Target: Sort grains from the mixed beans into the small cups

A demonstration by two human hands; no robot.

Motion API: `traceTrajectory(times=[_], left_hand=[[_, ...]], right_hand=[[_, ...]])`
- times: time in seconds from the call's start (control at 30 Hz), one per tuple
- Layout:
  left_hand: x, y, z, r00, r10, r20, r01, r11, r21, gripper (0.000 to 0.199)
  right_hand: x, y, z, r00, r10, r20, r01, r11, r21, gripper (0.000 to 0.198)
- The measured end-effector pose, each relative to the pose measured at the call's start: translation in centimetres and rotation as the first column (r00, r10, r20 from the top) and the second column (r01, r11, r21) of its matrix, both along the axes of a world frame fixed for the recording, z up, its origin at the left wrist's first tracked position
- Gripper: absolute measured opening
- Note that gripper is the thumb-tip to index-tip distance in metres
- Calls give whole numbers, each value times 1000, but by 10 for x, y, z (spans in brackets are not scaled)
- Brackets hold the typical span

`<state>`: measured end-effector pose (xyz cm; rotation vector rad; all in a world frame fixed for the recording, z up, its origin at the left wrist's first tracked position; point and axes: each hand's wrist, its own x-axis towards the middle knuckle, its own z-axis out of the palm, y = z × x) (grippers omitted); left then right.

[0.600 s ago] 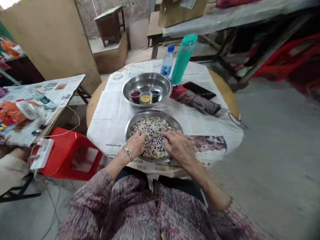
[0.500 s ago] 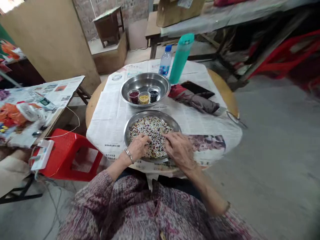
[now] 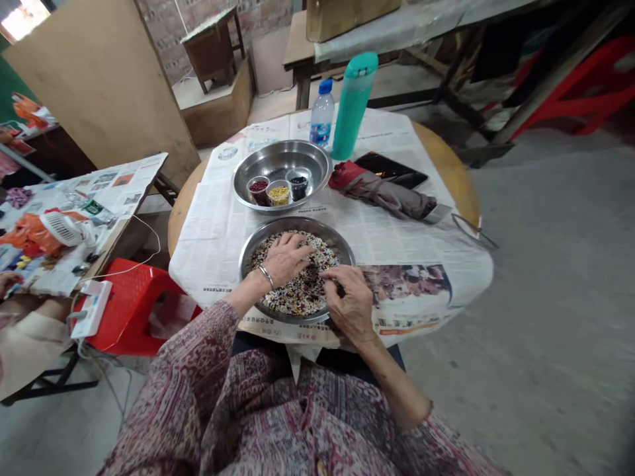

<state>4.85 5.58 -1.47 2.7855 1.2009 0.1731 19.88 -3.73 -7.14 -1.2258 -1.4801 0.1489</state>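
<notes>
A steel basin (image 3: pixel 322 228) in front of me holds a bed of mixed grains and beans (image 3: pixel 292 297), white, dark and yellowish. My left hand (image 3: pixel 286 258) lies over the grains with its fingers spread, a bangle at the wrist. At the basin's right side, my right hand (image 3: pixel 351 297) has thumb and forefinger drawn together; whatever is between them is too small to make out. Just beyond stands a second steel basin (image 3: pixel 278 157). Inside it are three clear cups: one of dark red beans (image 3: pixel 258 192), one of yellow kernels (image 3: pixel 278 194), one of black beans (image 3: pixel 298 188).
A water bottle (image 3: pixel 322 116) and a tall teal flask (image 3: pixel 354 109) stand behind the far basin. To the right lie a folded umbrella (image 3: pixel 387 192) and a dark flat device (image 3: pixel 389 170). A red stool (image 3: pixel 124 311) carries a power strip (image 3: pixel 92 307); another person's hand (image 3: pixel 7 283) shows far left.
My left hand has moved up and inward over the grains, and its fingers have spread. The right hand has shifted slightly, its thumb and forefinger closing together. The view has moved a little.
</notes>
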Motion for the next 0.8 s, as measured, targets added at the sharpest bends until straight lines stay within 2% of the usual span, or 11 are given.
traceTrajectory(times=[0.13, 0.27, 0.33, 0.47, 0.57, 0.67, 0.8], left_hand=[[-15, 4, 9, 975, 189, -113, -189, 982, 13, 25], [-35, -15, 14, 951, 286, -115, -292, 955, -41, 23], [-42, -32, 15, 969, 238, -72, -245, 962, -119, 26], [-39, -59, 17, 999, 30, 15, -25, 962, -270, 56], [-28, -63, 15, 996, -76, 39, 84, 945, -317, 47], [-15, -49, 8, 996, -87, 18, 88, 954, -287, 28], [-12, -18, 1, 997, 51, 65, -39, 984, -171, 24]], right_hand=[[0, -1, 2, 1000, -1, -21, 1, 1000, -6, 19], [0, -2, 3, 1000, 5, -22, -6, 1000, -20, 20], [0, -2, 2, 1000, 8, -23, -8, 1000, -25, 20], [0, -3, 2, 999, 14, -29, -15, 999, -43, 20], [0, -3, 1, 1000, -1, -31, -1, 999, -54, 19], [-1, -3, 2, 999, -11, -34, 9, 999, -50, 19], [-1, -3, 4, 999, -10, -32, 9, 999, -33, 19]])
